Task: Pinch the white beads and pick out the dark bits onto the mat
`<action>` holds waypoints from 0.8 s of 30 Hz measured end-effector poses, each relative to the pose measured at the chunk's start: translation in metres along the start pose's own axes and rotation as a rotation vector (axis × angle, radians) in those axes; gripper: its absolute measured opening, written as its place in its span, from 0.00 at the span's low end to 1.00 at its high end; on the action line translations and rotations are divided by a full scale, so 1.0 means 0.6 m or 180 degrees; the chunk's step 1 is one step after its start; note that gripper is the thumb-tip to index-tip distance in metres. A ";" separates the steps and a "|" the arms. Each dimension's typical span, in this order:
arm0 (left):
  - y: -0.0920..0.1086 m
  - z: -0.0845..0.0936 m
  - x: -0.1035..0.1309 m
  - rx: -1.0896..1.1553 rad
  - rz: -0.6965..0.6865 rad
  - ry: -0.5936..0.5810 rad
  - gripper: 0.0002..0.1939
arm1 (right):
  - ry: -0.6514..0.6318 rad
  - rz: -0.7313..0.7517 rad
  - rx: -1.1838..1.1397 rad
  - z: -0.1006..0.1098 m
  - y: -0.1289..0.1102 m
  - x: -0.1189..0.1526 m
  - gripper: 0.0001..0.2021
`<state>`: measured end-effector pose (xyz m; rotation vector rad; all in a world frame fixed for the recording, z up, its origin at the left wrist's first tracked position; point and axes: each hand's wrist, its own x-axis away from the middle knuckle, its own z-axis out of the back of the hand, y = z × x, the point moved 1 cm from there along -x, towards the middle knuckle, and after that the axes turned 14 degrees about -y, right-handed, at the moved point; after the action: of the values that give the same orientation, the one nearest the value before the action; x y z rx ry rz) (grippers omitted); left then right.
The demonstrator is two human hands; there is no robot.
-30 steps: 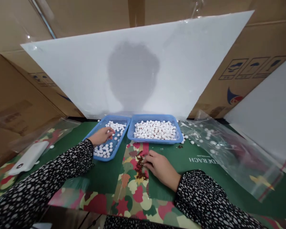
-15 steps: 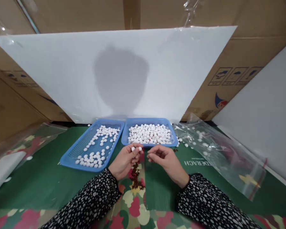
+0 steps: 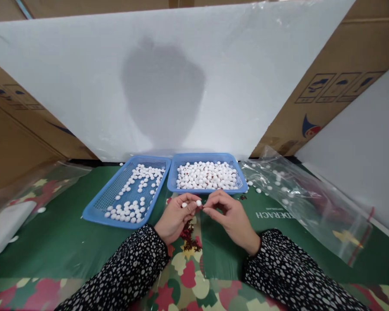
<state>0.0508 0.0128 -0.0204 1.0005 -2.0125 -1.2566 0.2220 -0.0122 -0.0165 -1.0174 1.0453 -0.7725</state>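
My left hand (image 3: 175, 217) is closed, holding two small white round pieces; one white piece (image 3: 199, 203) shows at the fingertips and another white piece (image 3: 184, 205) lies further back against the fingers. Thumb and forefinger of my right hand (image 3: 228, 218) are pinched together right beside the outer piece; anything between them is too small to make out. Under my left hand lies a heap of dark red-brown bits (image 3: 190, 242). Just beyond my hands stands a blue mesh basket (image 3: 207, 191) full of white pieces, some with reddish-brown marks.
To the left is a second blue basket (image 3: 97, 206) with scattered white pieces. A clear plastic bag (image 3: 324, 207) with loose white pieces around it lies on the right. At far left rests a white object (image 3: 9, 226). A white board (image 3: 233, 86) stands behind the baskets.
My right fingertips have come closer to the white piece in my left hand, and that piece now sticks out further at the fingertips. The camera view has tilted down slightly.
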 end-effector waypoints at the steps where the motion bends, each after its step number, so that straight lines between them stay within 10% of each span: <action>1: 0.000 -0.001 0.000 -0.0023 -0.0002 -0.0001 0.13 | 0.0005 0.0056 0.0049 0.001 0.001 -0.001 0.03; 24: 0.005 0.000 0.011 -0.1091 -0.0125 -0.0004 0.12 | -0.0056 -0.0238 -0.0162 -0.011 0.010 0.004 0.06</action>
<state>0.0460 0.0083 -0.0175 0.8745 -1.7065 -1.5575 0.2168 -0.0141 -0.0236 -1.1100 1.0209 -0.7998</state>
